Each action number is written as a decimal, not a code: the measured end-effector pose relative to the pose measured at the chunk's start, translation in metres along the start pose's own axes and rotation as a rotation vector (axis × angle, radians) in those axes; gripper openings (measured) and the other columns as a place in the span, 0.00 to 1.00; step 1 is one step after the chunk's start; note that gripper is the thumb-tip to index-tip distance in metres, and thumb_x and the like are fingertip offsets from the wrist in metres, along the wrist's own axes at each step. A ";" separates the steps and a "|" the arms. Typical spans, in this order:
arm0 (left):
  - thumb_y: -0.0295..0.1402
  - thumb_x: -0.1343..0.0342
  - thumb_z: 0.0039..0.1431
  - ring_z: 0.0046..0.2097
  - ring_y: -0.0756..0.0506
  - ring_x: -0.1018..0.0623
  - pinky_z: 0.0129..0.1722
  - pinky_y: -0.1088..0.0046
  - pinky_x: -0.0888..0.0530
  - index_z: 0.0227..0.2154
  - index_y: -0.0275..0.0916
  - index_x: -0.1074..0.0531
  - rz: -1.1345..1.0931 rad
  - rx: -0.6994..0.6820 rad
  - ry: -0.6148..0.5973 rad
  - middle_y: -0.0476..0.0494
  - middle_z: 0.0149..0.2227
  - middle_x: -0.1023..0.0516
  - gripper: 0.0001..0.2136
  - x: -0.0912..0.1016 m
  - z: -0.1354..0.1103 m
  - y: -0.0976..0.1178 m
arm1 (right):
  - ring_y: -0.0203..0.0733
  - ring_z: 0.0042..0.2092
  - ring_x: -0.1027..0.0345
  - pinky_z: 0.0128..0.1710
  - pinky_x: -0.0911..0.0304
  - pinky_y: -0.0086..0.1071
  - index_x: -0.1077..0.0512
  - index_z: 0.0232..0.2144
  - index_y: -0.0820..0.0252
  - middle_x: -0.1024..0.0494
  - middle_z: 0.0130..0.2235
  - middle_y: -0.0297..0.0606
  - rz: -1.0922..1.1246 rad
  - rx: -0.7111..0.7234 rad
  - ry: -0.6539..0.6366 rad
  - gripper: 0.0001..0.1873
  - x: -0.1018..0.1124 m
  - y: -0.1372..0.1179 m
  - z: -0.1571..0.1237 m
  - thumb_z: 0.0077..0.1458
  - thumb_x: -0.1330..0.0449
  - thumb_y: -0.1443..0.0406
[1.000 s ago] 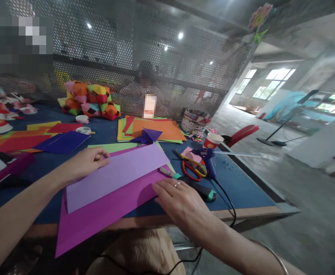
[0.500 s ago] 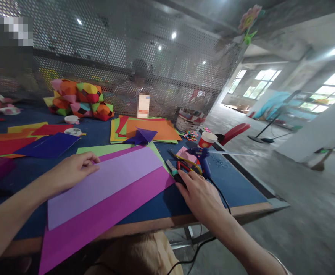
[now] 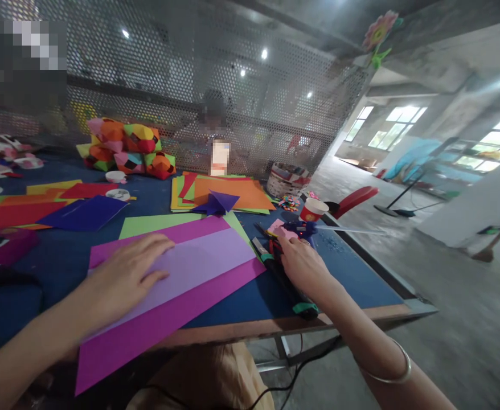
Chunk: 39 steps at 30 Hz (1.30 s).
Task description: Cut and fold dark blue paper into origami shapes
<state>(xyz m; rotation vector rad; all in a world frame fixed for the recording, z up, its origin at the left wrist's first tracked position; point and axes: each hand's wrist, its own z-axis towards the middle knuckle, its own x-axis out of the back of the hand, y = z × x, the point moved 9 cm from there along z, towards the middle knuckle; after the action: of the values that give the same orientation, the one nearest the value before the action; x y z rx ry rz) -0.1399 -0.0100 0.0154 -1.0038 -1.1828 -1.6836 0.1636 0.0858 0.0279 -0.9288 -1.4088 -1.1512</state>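
Observation:
My left hand point(image 3: 126, 279) lies open on a lilac sheet of paper point(image 3: 205, 253), fingers spread. Beneath it is a larger magenta sheet point(image 3: 171, 310), jutting past the table's front edge. My right hand point(image 3: 307, 265) has its fingers closed at the red handles of what look like scissors point(image 3: 274, 246), partly hidden under the fingers. Left of that hand lies a black and green utility knife point(image 3: 286, 285), untouched. Behind the fingers are a piece of pink paper point(image 3: 282, 229) and a blue glue gun point(image 3: 302, 229). A folded purple paper piece point(image 3: 220, 203) stands beyond the sheets.
Stacked coloured paper point(image 3: 237, 193), a woven basket point(image 3: 288, 179) and a red-and-white paper cup point(image 3: 314, 210) stand farther back. Folded paper balls point(image 3: 126, 148) are piled at the back left. A perforated metal screen point(image 3: 250, 102) rises behind the table, with a person beyond it.
My right hand has let go of the utility knife, which now lies on the table, and moved forward to the red handles. My left hand has shifted right and flattened onto the lilac sheet.

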 end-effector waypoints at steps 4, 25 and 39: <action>0.42 0.52 0.75 0.69 0.39 0.28 0.69 0.54 0.31 0.69 0.52 0.33 -0.005 -0.219 -0.033 0.46 0.71 0.29 0.23 -0.035 -0.028 0.019 | 0.57 0.57 0.24 0.51 0.34 0.38 0.33 0.63 0.71 0.21 0.55 0.61 -0.001 0.013 -0.022 0.26 0.003 -0.002 0.012 0.64 0.48 0.77; 0.20 0.57 0.62 0.68 0.41 0.26 0.69 0.57 0.31 0.69 0.45 0.31 0.246 -0.419 0.127 0.44 0.68 0.25 0.33 -0.011 -0.088 0.036 | 0.35 0.24 0.36 0.25 0.39 0.29 0.37 0.40 0.52 0.30 0.26 0.24 1.708 0.291 -0.387 0.27 0.018 -0.138 -0.036 0.56 0.34 0.41; 0.33 0.49 0.65 0.65 0.36 0.26 0.76 0.47 0.48 0.54 0.42 0.22 0.194 -0.390 0.164 0.39 0.57 0.19 0.18 -0.027 -0.094 0.048 | 0.29 0.25 0.48 0.23 0.49 0.25 0.34 0.39 0.52 0.38 0.29 0.22 2.185 0.190 -0.600 0.29 0.002 -0.218 -0.044 0.47 0.22 0.48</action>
<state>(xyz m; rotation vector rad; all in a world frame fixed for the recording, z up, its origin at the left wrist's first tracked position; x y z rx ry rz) -0.1000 -0.1055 -0.0176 -1.1469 -0.6405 -1.8357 -0.0346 -0.0086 -0.0052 -1.7954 -0.1683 0.9340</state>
